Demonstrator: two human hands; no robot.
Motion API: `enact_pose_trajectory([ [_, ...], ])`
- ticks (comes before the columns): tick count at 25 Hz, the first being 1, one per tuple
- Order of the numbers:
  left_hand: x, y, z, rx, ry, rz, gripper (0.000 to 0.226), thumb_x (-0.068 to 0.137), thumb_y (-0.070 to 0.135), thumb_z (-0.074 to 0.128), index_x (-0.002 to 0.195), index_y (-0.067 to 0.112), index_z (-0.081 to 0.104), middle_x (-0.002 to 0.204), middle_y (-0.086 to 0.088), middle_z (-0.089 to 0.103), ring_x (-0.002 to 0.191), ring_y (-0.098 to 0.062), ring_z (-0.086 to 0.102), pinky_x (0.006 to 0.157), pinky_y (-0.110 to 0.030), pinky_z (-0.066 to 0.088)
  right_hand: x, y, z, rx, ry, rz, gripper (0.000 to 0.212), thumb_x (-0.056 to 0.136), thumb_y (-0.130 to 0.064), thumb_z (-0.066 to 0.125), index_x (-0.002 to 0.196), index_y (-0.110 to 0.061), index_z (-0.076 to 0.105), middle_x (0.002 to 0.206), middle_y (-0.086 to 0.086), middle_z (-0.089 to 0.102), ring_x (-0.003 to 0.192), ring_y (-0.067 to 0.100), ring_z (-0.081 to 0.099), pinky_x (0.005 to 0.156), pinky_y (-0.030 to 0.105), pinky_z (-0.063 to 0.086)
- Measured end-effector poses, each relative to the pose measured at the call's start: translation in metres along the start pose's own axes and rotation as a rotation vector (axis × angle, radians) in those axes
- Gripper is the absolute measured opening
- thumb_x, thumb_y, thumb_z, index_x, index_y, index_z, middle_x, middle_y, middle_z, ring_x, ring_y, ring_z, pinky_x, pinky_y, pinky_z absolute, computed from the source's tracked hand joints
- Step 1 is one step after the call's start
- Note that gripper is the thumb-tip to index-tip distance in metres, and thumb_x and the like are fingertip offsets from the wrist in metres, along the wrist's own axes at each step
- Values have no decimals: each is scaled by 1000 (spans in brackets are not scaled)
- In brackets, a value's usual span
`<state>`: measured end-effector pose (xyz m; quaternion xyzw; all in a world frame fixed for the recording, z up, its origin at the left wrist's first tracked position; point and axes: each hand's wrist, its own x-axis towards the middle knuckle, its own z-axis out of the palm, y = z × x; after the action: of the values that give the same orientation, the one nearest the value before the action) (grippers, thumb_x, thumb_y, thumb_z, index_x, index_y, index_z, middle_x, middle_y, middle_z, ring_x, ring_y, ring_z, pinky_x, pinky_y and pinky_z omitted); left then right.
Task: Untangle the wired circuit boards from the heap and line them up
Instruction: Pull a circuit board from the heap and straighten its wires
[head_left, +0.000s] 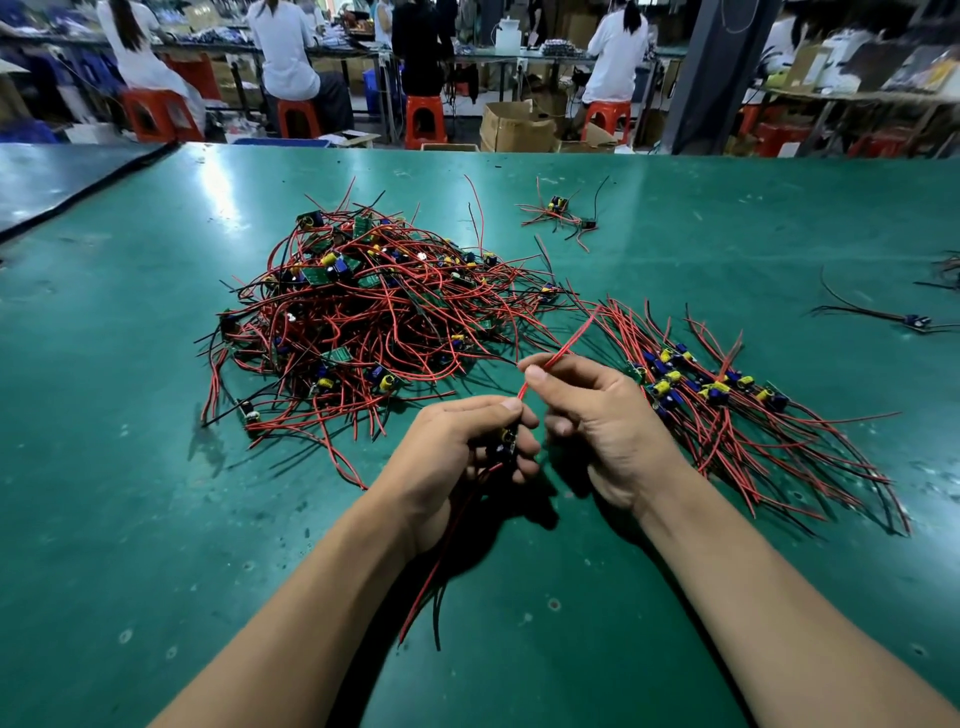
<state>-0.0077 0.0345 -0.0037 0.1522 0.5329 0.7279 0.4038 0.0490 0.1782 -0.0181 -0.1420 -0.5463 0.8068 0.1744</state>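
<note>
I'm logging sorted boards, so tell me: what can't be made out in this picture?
Head view only.
Board in the left hand: mostly covered by its fingers.
Heap: boards buried under tangled wires, uncountable.
Wire bundle at the right edge: cut off by the frame.
Far benches: blurred.

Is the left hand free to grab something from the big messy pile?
Probably not yet: the left hand already holds a circuit board, though nothing blocks the way to the heap.

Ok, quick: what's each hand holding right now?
Left hand: grips a small circuit board.
Right hand: pinches red wires leading from it.
</note>
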Motion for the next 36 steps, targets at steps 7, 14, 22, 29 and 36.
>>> enact_pose_trajectory([
  [7,0,0,5,-7,-47,-20,17,91,15,57,80,7,68,66,-7,63,55,-18,60,55,-21,51,8,-2,-3,-55,357,-308,13,83,-11,78,74,-15,70,63,-10,63,41,4,36,39,14,30],
  [14,-1,-1,5,9,-44,-30,19,92,13,56,79,6,68,65,-8,63,55,-19,60,58,-23,51,11,-5,-10,-67,492,-391,22,84,-11,79,67,-20,68,60,-12,60,40,5,33,41,17,28],
  [22,0,0,0,-84,6,-36,15,91,11,56,82,2,66,64,-9,61,56,-21,62,55,-23,50,12,-7,-16,-18,472,-368,35,82,-6,79,77,-18,47,56,-14,53,38,5,35,39,18,30],
  [29,1,-1,-1,-93,45,-23,17,92,12,55,82,3,66,64,-9,62,56,-22,64,56,-23,51,8,-9,-8,108,396,-183,28,76,-13,82,83,-18,55,65,-7,58,41,6,41,39,19,34],
  [36,-1,-1,-2,-122,1,-63,16,89,17,59,93,4,66,69,-15,62,61,-28,59,68,-35,50,-11,-5,6,11,-208,242,24,77,-21,75,100,-14,76,70,3,60,53,9,53,50,25,51],
])
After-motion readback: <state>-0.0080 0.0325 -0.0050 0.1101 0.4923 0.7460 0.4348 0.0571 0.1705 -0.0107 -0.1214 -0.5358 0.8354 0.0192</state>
